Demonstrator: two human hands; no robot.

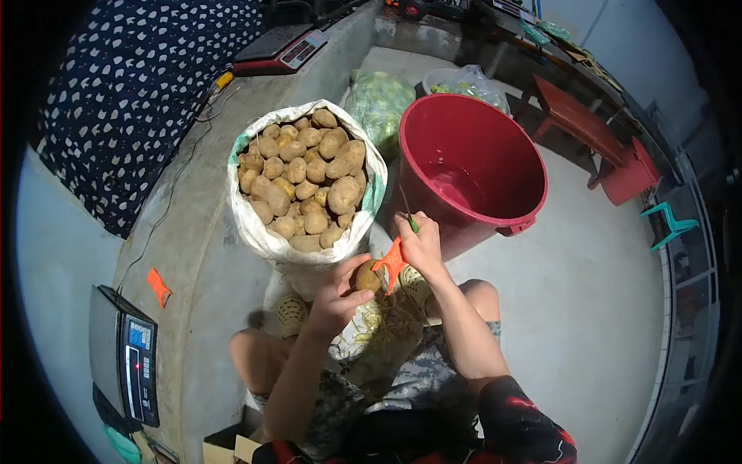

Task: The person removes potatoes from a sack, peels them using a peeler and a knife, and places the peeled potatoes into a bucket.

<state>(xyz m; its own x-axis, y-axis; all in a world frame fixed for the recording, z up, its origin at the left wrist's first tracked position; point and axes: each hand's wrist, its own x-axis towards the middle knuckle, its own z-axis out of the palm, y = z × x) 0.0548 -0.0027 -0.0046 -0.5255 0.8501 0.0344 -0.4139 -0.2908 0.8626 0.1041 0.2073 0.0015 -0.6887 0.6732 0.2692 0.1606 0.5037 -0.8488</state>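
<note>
My left hand (338, 298) is wrapped round a brown potato (366, 278) in front of my knees. An orange peeler (393, 261) is gripped in my right hand (421, 246), its head against or very close to the potato. A knife with a green handle (413, 224) also sticks up from that hand, its thin blade pointing away from me. Below both hands, peelings (377, 323) lie scattered on a whitish sheet or sack between my legs. A white sack (267, 246) full of unpeeled potatoes (305, 170) stands just beyond my left hand.
A large red tub (473, 220) with some water stands beyond my right hand. Plastic bags of green produce (379, 100) sit behind it. Another orange peeler (158, 286) and a digital scale (139, 363) are on the ledge at left. A red bench (576, 116) stands at back right.
</note>
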